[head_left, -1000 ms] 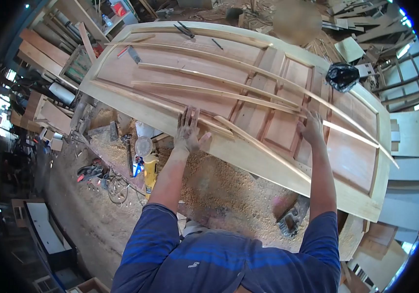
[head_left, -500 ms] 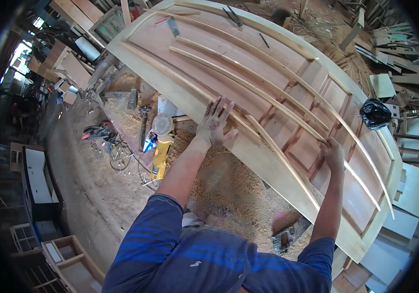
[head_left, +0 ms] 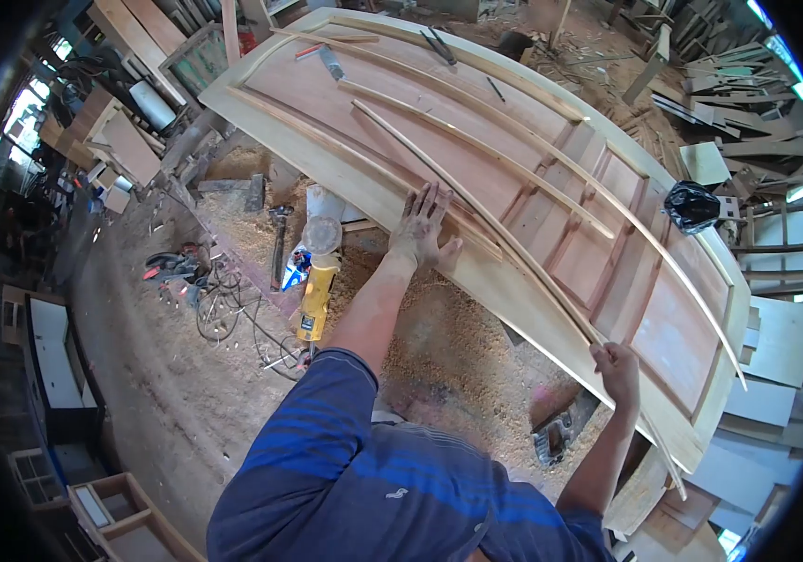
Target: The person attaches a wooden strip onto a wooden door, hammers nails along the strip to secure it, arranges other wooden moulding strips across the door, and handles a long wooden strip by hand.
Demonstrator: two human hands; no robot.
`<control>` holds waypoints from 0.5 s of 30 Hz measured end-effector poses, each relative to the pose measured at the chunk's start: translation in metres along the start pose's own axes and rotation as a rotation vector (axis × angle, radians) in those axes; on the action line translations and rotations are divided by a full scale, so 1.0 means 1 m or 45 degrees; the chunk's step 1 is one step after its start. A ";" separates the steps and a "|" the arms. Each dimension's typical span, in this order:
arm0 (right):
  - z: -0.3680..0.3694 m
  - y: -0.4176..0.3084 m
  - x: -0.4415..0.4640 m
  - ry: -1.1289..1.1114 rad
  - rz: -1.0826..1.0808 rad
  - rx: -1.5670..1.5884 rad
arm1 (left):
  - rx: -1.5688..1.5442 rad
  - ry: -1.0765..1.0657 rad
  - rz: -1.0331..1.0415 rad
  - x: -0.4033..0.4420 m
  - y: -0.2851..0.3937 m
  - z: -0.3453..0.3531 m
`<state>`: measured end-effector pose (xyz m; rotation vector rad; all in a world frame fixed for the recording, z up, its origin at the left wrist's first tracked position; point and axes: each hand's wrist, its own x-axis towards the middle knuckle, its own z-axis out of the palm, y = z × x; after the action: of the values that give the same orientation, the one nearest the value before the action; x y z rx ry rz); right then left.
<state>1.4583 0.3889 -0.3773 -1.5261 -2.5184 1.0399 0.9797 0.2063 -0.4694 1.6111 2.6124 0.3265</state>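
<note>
A large panelled wooden door (head_left: 308,157) lies flat in front of me. My left hand (head_left: 420,232) rests on its near edge, fingers spread, beside a strip of moulding fixed along the frame. My right hand (head_left: 619,372) is closed around a long thin wood strip (head_left: 476,208), close to the door's near edge. This strip runs diagonally over the panels, and its near end sticks out past the edge. Two other loose strips, a shorter one (head_left: 476,140) and a longer curved one (head_left: 598,183), lie farther across the door.
A scraper (head_left: 331,62), a dark pair of pliers (head_left: 440,47), a pencil (head_left: 495,89) and a black plastic bag (head_left: 693,206) lie on the door. Below its near edge are a yellow power tool (head_left: 317,298), a hammer (head_left: 279,245) and sawdust. Boards are stacked at right.
My right hand has drawn toward me with the strip, swinging it from along the middle panels to a slant over the near edge. My left hand stays flat on the door.
</note>
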 end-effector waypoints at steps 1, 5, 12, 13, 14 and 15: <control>0.007 -0.003 -0.020 0.203 -0.038 -0.098 | -0.006 -0.002 0.009 0.000 -0.001 0.002; 0.039 -0.018 -0.080 0.518 0.041 -0.166 | -0.086 -0.020 0.012 0.000 -0.007 0.007; 0.102 -0.051 -0.149 0.466 0.045 0.103 | -1.172 0.190 -0.057 -0.010 0.013 0.019; 0.114 -0.050 -0.156 0.437 0.056 0.106 | -1.550 0.191 -0.080 -0.022 0.029 0.012; 0.126 -0.048 -0.163 0.417 0.052 0.175 | -1.814 0.199 -0.152 -0.031 0.046 0.010; 0.138 -0.045 -0.170 0.390 0.048 0.241 | -2.076 0.209 -0.237 -0.043 0.063 0.011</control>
<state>1.4646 0.1667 -0.4073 -1.5485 -2.1328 0.9343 1.0563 0.1970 -0.4702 0.6662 1.4099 1.8749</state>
